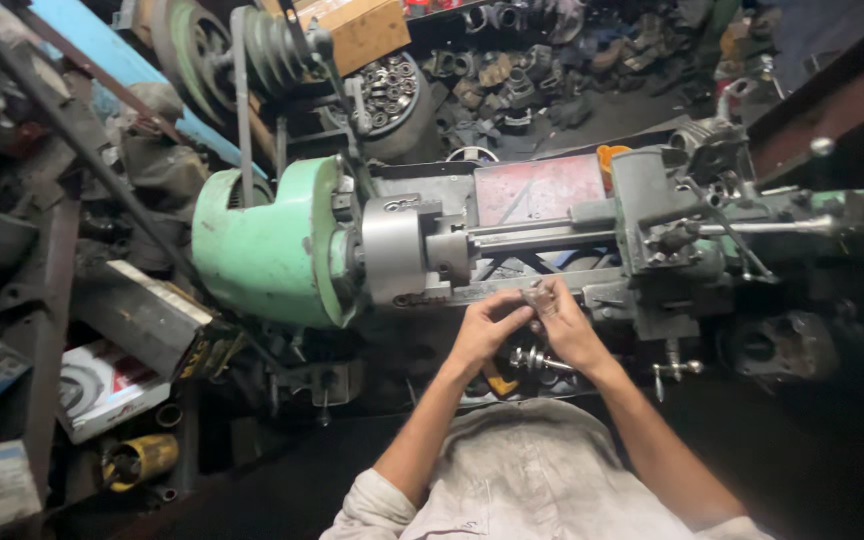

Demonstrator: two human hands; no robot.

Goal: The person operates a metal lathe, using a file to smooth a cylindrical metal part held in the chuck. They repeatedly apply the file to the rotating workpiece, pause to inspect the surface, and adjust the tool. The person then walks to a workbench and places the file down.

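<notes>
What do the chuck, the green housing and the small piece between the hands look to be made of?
Chuck: bare grey metal, probably steel, with a dull machined sheen. Green housing: looks like cast metal under pale green paint, smudged and worn. Small piece, pinched between left hand and right hand: greyish, likely metal, too small to be sure.

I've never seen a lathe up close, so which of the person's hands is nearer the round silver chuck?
Left. The left hand is just below and right of the chuck; the right hand is farther right, meeting the left over a small metal piece.
</notes>
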